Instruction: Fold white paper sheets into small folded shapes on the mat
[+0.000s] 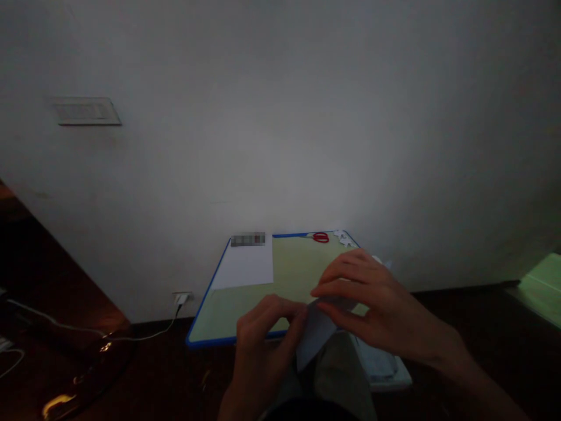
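Note:
A folded piece of white paper is held up above my lap, in front of the table's near edge. My left hand pinches its left corner between thumb and forefinger. On the other side, my right hand grips the top edge between its thumb and fingers. Part of the paper is hidden behind the right fingers. Beyond my hands, a flat white sheet lies on the left of the table. Red-handled scissors rest near the back edge, with white paper scraps to their right.
The pale green table has a blue rim and stands close to a grey wall. A plug with a white cable sits in a low socket on the left. Below my right hand is a whitish stack.

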Demonstrator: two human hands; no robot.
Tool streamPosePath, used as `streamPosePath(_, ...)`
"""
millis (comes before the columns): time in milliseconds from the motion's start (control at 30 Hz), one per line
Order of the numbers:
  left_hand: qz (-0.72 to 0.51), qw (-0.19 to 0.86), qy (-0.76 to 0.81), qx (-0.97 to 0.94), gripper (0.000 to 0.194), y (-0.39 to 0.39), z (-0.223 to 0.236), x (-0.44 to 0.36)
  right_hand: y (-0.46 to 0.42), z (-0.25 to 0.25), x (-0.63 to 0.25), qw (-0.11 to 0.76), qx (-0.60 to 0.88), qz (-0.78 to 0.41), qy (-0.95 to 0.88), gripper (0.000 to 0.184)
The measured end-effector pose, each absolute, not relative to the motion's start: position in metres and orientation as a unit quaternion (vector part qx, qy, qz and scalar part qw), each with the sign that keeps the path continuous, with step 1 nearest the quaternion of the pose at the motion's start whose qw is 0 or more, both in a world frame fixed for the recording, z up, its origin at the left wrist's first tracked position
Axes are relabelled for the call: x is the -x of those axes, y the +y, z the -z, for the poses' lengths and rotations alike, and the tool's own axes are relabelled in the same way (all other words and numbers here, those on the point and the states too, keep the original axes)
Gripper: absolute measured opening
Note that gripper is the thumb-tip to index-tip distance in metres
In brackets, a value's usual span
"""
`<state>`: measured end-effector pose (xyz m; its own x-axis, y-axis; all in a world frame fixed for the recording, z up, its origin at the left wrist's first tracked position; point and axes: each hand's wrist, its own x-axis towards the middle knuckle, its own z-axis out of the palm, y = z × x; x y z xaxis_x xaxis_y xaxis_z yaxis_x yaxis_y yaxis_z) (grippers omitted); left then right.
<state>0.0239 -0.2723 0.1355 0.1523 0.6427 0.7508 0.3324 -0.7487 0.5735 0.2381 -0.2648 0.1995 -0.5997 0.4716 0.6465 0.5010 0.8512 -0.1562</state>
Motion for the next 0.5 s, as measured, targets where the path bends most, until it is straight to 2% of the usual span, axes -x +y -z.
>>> streamPosePath(100,-0.559,0.134,0.321,-0.752,0.011,-0.2754,-0.1334,-0.0238,-0.2638,-0.1982,-0.2286,0.339,0.269,0.011,-0.902,0.008)
streamPosePath(300,-0.542,0.123,0.307,-0.772,0.008,-0.2784,-0.1363,-0.0237,-0.2656,-0.1995,-0.2268,0.311,0.281,-0.004,-0.908,0.009)
streamPosePath(500,-0.531,0.103,0.29,-0.79,0.011,-0.2795,-0.1428,-0.0268,-0.2672,-0.201,-0.2259,0.325,0.286,-0.031,-0.901,0.011)
